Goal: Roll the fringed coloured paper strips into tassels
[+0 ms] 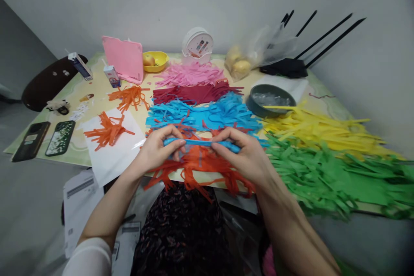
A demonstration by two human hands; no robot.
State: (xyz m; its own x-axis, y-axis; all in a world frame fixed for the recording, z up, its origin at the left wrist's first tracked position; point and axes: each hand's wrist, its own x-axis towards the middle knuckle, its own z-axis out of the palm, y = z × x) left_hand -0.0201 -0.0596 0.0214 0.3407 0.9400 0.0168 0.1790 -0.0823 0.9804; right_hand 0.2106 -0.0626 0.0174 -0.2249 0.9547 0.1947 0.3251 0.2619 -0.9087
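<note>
A blue paper strip (202,142) is stretched level between both hands above the table's near edge. My left hand (158,146) pinches its left end with closed fingers. My right hand (241,152) pinches the right end the same way. Under them lies a pile of orange-red paper strips (197,168) that hangs over the edge. Just behind is a heap of blue strips (207,114).
Piles of green strips (326,172), yellow strips (326,131), dark red strips (194,92) and pink strips (190,73) cover the table. A dark bowl (270,99) sits right of centre. Two phones (45,138), a white sheet (113,146), a pink tablet case (124,58) and juice cartons stand left.
</note>
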